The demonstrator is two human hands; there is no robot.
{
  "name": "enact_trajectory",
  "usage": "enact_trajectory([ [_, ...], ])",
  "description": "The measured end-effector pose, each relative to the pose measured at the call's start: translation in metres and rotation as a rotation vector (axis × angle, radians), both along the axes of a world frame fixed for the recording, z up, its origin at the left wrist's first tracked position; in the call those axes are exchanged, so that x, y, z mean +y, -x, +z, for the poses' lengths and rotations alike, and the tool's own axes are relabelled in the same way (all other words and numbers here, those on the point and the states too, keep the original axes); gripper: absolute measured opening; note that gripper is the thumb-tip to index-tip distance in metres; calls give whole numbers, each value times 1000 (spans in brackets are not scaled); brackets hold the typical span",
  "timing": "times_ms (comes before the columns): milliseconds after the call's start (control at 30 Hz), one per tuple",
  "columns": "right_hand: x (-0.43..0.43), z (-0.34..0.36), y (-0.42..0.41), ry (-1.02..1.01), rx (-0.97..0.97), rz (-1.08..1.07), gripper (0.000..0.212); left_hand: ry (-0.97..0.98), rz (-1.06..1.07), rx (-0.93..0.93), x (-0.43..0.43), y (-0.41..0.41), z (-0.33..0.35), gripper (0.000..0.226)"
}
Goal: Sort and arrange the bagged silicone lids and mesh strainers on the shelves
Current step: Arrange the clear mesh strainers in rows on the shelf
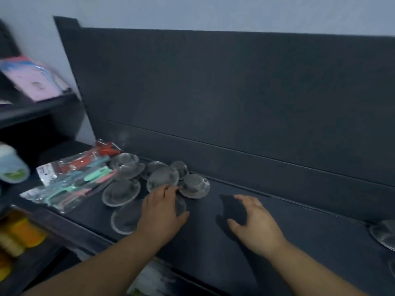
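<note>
Mesh strainers cluster under the left hand.

The shelf and its back panel are plain dark charcoal. The wall at twelve o'clock is pale blue-grey. The mesh strainers near the centre are grey under clear, glossy bags; another strainer at four o'clock is silvery. At nine o'clock a clear bag shows red, teal, mint and pink pieces. At ten o'clock lies a pink package. At eight o'clock are orange and yellow items, and above them a pale blue and white tub with a green mark.
</note>
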State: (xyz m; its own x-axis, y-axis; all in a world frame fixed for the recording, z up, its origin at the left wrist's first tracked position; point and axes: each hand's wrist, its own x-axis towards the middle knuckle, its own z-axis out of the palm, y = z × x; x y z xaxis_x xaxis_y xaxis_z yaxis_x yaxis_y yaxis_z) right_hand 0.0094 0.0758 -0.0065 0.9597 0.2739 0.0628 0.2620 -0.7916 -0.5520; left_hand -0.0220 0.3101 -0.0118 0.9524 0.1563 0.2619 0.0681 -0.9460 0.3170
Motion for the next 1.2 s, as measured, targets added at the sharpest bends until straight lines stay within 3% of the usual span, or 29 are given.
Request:
enact_trajectory([
  [233, 133, 4, -51, -73, 44, -80, 56, 21, 66, -2, 149, -23, 5, 66],
  [533, 181, 4, -136, 114, 2, 75, 60, 165, 115, 35, 210, -73, -17, 58],
  [700, 192, -6, -178, 298, 58, 287, 69, 400, 79, 105, 215, -81, -20, 51],
  [867, 191, -9, -188, 420, 112, 364, 68, 399, 44, 230, 204, -75, -27, 93],
  [1000, 184, 3, -185, 462, 89, 365, 71, 387, 31, 189, 193, -65, -34, 100],
  [1200, 178, 25, -169, 190, -193, 231, 71, 410, -6, 18, 178, -52, -37, 78],
])
